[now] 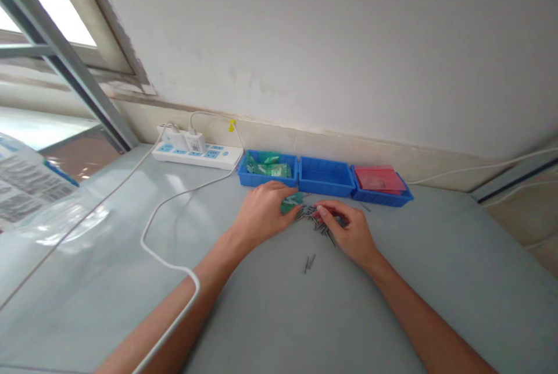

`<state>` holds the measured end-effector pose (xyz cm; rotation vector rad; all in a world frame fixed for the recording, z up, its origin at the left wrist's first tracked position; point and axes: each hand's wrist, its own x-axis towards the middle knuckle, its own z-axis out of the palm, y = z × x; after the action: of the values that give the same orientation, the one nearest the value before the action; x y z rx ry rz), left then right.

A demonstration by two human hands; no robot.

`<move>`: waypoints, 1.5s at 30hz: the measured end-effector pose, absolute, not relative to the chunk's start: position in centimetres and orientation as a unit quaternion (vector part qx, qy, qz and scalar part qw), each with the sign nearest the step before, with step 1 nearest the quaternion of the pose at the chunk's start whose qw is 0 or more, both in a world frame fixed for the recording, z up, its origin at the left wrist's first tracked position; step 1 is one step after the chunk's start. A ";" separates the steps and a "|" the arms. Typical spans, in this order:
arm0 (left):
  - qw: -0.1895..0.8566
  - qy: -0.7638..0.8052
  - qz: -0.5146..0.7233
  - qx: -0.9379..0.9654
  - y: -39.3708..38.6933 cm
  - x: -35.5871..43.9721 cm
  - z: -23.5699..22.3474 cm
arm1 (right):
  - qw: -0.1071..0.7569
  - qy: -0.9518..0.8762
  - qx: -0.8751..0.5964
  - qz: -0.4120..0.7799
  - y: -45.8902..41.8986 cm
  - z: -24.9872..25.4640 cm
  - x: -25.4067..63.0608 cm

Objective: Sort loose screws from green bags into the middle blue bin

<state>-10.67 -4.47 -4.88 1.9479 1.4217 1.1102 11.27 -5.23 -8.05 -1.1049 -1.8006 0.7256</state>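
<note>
Left hand [264,211] pinching green plastic bag [290,204], right hand [352,232] curled over slim grey metal screws [307,212], pinch unclear, pile between hands, nearer right, long axes mixed

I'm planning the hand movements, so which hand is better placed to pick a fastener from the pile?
Probably the right hand: it is right at the pile of metal fasteners, while the left hand is occupied with the green packet.
</note>
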 end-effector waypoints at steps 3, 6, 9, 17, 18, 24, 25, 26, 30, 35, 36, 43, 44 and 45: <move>0.199 0.542 0.326 0.749 -4.4 -10.9 -5.6 | 0.437 -0.728 -0.444 0.287 -5.3 -8.1 11.4; 0.175 0.546 0.291 0.766 -4.2 -11.0 -6.3 | 0.430 -0.733 -0.441 0.290 -5.3 -8.0 11.5; 0.168 0.528 0.313 0.772 -4.0 -10.9 -6.3 | 0.428 -0.734 -0.439 0.291 -5.3 -7.9 11.5; 0.388 0.480 0.553 0.559 -4.5 -9.0 -5.1 | 0.463 -0.679 -0.452 0.347 -5.0 -8.1 11.5; 0.442 0.461 0.559 0.529 -4.5 -8.7 -5.0 | 0.474 -0.663 -0.445 0.371 -4.9 -8.1 11.6; 0.549 0.411 0.550 0.477 -4.8 -8.0 -5.1 | 0.515 -0.602 -0.412 0.449 -4.8 -7.3 11.6; 0.554 0.410 0.544 0.478 -4.8 -7.9 -5.1 | 0.514 -0.602 -0.416 0.447 -4.8 -7.2 11.5; 0.559 0.410 0.539 0.478 -4.9 -8.0 -5.1 | 0.514 -0.602 -0.421 0.443 -4.8 -7.1 11.5; 0.590 0.401 0.508 0.483 -4.7 -8.1 -5.5 | 0.522 -0.600 -0.431 0.425 -4.6 -7.0 11.5; 0.609 0.372 0.492 0.498 -4.4 -8.1 -6.3 | 0.525 -0.603 -0.432 0.417 -4.5 -7.0 11.6; 0.606 0.367 0.495 0.502 -4.4 -8.1 -6.4 | 0.522 -0.606 -0.432 0.417 -4.5 -7.0 11.6; 0.590 0.371 0.498 0.516 -4.5 -7.9 -6.3 | 0.511 -0.608 -0.429 0.429 -4.5 -7.4 11.5; 0.590 0.376 0.498 0.513 -4.5 -7.9 -6.2 | 0.511 -0.606 -0.429 0.433 -4.5 -7.4 11.5; 0.590 0.382 0.497 0.508 -4.5 -7.9 -6.1 | 0.511 -0.603 -0.429 0.437 -4.4 -7.5 11.4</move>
<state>-7.93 -4.49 -6.15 1.1814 0.8901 1.1577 11.44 -4.42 -7.51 -1.0313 -1.4516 1.0514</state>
